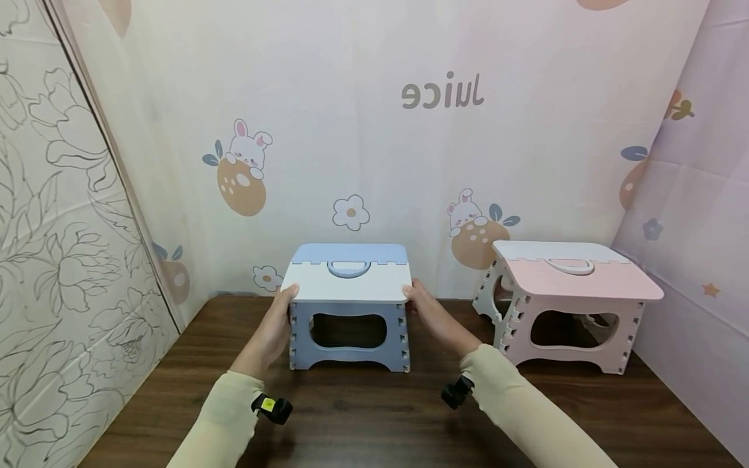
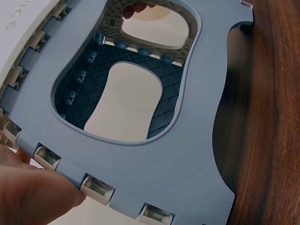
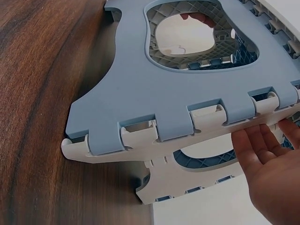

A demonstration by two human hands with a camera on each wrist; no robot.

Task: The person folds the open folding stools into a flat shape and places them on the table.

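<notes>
A blue and white folding stool stands upright and unfolded on the brown table, with a small blue carry handle in its top. My left hand grips the stool's left side, thumb at the edge of the seat. On the opposite side my right hand holds it in the same way. Through the front cut-out in both wrist views, fingertips show inside a side opening. Close up, the left wrist view has the hinged blue front leg panel; the right wrist view shows the pale side panel under my fingers.
To the right stands a second folding stool, pink and white, also unfolded. Behind the table hangs a printed curtain, and a flower-patterned curtain borders the left side.
</notes>
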